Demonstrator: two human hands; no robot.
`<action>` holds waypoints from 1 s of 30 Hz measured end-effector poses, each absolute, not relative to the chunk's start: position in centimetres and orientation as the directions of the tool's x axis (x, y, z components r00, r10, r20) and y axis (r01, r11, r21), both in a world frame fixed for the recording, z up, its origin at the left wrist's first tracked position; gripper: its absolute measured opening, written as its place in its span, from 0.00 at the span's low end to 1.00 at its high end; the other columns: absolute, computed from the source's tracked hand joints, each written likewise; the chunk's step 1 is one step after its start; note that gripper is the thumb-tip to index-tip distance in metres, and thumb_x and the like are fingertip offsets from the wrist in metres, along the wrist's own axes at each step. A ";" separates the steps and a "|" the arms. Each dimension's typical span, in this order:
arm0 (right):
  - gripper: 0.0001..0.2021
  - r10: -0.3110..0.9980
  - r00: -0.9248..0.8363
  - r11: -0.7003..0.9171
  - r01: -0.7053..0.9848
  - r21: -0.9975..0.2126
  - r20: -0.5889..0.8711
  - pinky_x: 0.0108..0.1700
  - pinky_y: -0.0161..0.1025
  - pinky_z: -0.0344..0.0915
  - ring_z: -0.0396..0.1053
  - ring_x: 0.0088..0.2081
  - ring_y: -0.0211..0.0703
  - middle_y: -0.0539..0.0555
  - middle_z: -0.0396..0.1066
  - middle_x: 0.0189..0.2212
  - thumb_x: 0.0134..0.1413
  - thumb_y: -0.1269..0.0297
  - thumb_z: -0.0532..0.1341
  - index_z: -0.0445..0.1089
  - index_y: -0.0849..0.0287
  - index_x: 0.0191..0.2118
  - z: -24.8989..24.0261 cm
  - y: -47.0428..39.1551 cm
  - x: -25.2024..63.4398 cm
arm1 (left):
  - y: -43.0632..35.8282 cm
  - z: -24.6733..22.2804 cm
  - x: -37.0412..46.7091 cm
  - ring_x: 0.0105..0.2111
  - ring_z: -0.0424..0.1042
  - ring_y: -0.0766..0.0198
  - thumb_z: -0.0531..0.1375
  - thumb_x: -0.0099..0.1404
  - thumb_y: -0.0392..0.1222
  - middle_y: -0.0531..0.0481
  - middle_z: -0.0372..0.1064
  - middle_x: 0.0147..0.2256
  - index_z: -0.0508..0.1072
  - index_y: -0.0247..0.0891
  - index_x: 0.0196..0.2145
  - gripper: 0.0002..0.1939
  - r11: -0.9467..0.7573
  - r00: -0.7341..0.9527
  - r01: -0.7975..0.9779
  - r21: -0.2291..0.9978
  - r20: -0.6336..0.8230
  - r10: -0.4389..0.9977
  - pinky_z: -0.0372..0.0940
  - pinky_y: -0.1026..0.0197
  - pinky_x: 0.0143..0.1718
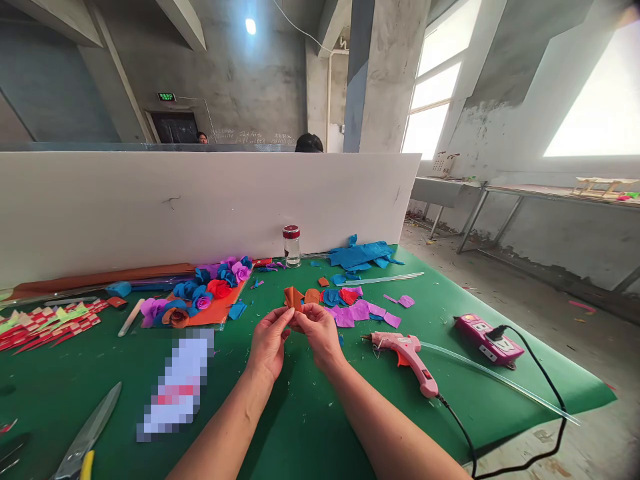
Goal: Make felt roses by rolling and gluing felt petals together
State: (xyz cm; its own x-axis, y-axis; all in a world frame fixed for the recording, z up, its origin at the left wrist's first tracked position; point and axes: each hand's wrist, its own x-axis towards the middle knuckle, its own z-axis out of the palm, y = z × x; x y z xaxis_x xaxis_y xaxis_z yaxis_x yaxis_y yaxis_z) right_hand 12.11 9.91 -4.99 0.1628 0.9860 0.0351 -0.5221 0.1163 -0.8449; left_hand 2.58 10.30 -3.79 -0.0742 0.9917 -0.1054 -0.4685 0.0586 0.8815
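Head view: a piece of orange-brown paper (294,297) is held above the green-covered counter (300,427), pinched between thumbs and fingers of both hands. The left hand (267,340) and right hand (320,333) meet at its lower edge, fingertips close together, and the paper stands up from them, folded. Just beyond the right hand lie a rounded orange piece (313,295), a blue curl (331,297), a red curl (349,297) and a run of purple paper pieces (360,312). Right of these, a pink glue gun (405,357) lies on its side, its nozzle pointing left; a long clear stick (495,378) extends from behind it towards a magenta power strip (487,339), into which a black plug (496,333) is fitted. Left of the hands, blue, purple, red and orange paper flowers (203,297) rest in a cluster over an orange sheet (231,297). Nearer the person are a pixelated pale object (180,380) and a metal blade (93,420) beside a yellow handle (87,465). Farther left lie red-and-white checked strips (60,327). At the back, a red-lidded glass jar (292,250) and crumpled blue paper (363,255) sit before a white panel (210,200).
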 end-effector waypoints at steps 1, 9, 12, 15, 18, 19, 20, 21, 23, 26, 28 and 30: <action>0.11 0.985 0.167 0.121 -0.521 -0.845 0.038 0.34 0.37 0.68 0.71 0.24 0.38 0.47 0.72 0.20 0.35 0.63 0.69 0.67 0.58 0.25 -5.0 9.9 12.1 | 10.3 -3.8 2.6 0.29 0.68 0.67 0.75 0.37 0.43 0.52 0.74 0.27 0.77 0.36 0.26 0.18 0.057 -0.073 -0.470 0.881 -0.103 0.992 0.56 0.63 0.33; 0.10 0.984 0.140 0.165 -0.459 -0.873 0.113 0.35 0.38 0.68 0.73 0.26 0.41 0.50 0.75 0.23 0.38 0.61 0.69 0.71 0.60 0.27 -5.1 9.7 11.8 | 10.6 -4.1 2.3 0.31 0.67 0.68 0.75 0.38 0.44 0.52 0.73 0.30 0.76 0.36 0.28 0.19 0.067 -0.078 -0.521 0.851 -0.126 0.989 0.56 0.64 0.33; 0.10 0.977 0.141 0.203 -0.417 -0.886 0.158 0.33 0.37 0.68 0.73 0.28 0.42 0.51 0.76 0.25 0.38 0.62 0.69 0.72 0.60 0.29 -5.5 9.7 11.6 | 10.5 -4.2 2.3 0.33 0.68 0.67 0.75 0.38 0.45 0.51 0.74 0.31 0.76 0.36 0.29 0.20 0.061 -0.072 -0.533 0.844 -0.117 0.991 0.57 0.64 0.33; 0.10 0.962 0.168 0.263 -0.386 -0.884 0.213 0.32 0.37 0.68 0.73 0.28 0.42 0.52 0.76 0.26 0.41 0.62 0.68 0.72 0.60 0.30 -6.1 9.9 11.4 | 10.4 -4.0 2.4 0.33 0.68 0.66 0.75 0.38 0.45 0.51 0.73 0.31 0.77 0.36 0.29 0.20 0.053 -0.063 -0.537 0.842 -0.103 0.993 0.57 0.64 0.33; 0.10 0.953 0.212 0.285 -0.377 -0.881 0.217 0.34 0.38 0.69 0.73 0.28 0.42 0.51 0.75 0.25 0.42 0.60 0.69 0.72 0.61 0.29 -6.3 10.1 11.6 | 10.2 -3.8 2.5 0.31 0.68 0.67 0.75 0.39 0.45 0.52 0.73 0.29 0.76 0.36 0.28 0.19 0.054 -0.039 -0.546 0.836 -0.089 0.995 0.58 0.64 0.34; 0.10 0.954 0.217 0.278 -0.391 -0.878 0.206 0.35 0.38 0.69 0.73 0.28 0.42 0.51 0.75 0.24 0.42 0.60 0.69 0.72 0.61 0.29 -6.3 10.1 11.7 | 10.1 -3.8 2.5 0.31 0.68 0.67 0.75 0.40 0.44 0.52 0.73 0.29 0.76 0.36 0.28 0.18 0.059 -0.025 -0.544 0.837 -0.087 0.996 0.58 0.64 0.34; 0.10 0.957 0.217 0.268 -0.411 -0.871 0.192 0.34 0.38 0.69 0.73 0.27 0.42 0.50 0.75 0.24 0.42 0.60 0.69 0.72 0.60 0.28 -6.2 10.1 11.8 | 10.1 -3.7 2.5 0.31 0.68 0.67 0.75 0.40 0.44 0.51 0.73 0.30 0.77 0.36 0.29 0.18 0.068 -0.011 -0.541 0.839 -0.088 0.996 0.58 0.64 0.34; 0.10 0.960 0.213 0.258 -0.433 -0.864 0.180 0.34 0.38 0.69 0.73 0.26 0.41 0.50 0.75 0.23 0.42 0.59 0.69 0.72 0.60 0.28 -6.1 10.1 11.9 | 10.1 -3.7 2.5 0.32 0.69 0.67 0.75 0.40 0.44 0.51 0.74 0.31 0.78 0.37 0.30 0.19 0.081 0.004 -0.535 0.841 -0.094 0.996 0.58 0.64 0.33; 0.11 0.965 0.201 0.244 -0.467 -0.850 0.167 0.33 0.37 0.69 0.72 0.25 0.40 0.49 0.74 0.22 0.42 0.59 0.69 0.72 0.60 0.28 -5.8 10.1 12.1 | 10.1 -3.7 2.4 0.33 0.69 0.67 0.75 0.39 0.44 0.49 0.75 0.33 0.79 0.37 0.32 0.20 0.104 0.020 -0.521 0.847 -0.110 0.994 0.58 0.64 0.34; 0.11 0.968 0.181 0.240 -0.485 -0.841 0.172 0.32 0.36 0.69 0.72 0.23 0.39 0.48 0.73 0.20 0.42 0.58 0.69 0.72 0.60 0.28 -5.5 10.0 12.3 | 10.3 -3.8 2.3 0.33 0.69 0.67 0.76 0.38 0.46 0.49 0.76 0.32 0.80 0.36 0.32 0.21 0.106 0.009 -0.491 0.865 -0.116 0.993 0.58 0.64 0.34; 0.12 0.971 0.165 0.234 -0.488 -0.841 0.174 0.31 0.36 0.69 0.71 0.23 0.39 0.49 0.73 0.20 0.42 0.57 0.69 0.71 0.60 0.28 -5.5 10.0 12.2 | 10.4 -3.8 2.1 0.32 0.68 0.67 0.76 0.37 0.46 0.49 0.76 0.31 0.80 0.36 0.30 0.21 0.098 0.000 -0.470 0.877 -0.111 0.994 0.58 0.64 0.34; 0.13 0.976 0.139 0.217 -0.497 -0.840 0.169 0.31 0.37 0.69 0.71 0.23 0.39 0.49 0.73 0.20 0.41 0.56 0.69 0.71 0.60 0.28 -5.5 10.0 12.2 | 10.4 -3.8 2.0 0.31 0.67 0.68 0.76 0.37 0.46 0.49 0.76 0.30 0.81 0.36 0.30 0.21 0.092 0.008 -0.456 0.885 -0.099 0.995 0.58 0.64 0.34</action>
State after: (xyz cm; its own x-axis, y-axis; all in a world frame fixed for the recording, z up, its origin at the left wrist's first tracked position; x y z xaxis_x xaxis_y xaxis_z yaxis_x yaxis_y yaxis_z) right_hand 12.20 10.02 -5.52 0.1394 0.9757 0.1691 -0.4967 0.2166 -0.8405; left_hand 2.00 10.43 -3.77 0.0081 0.9951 -0.0987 -0.4556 0.0916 0.8854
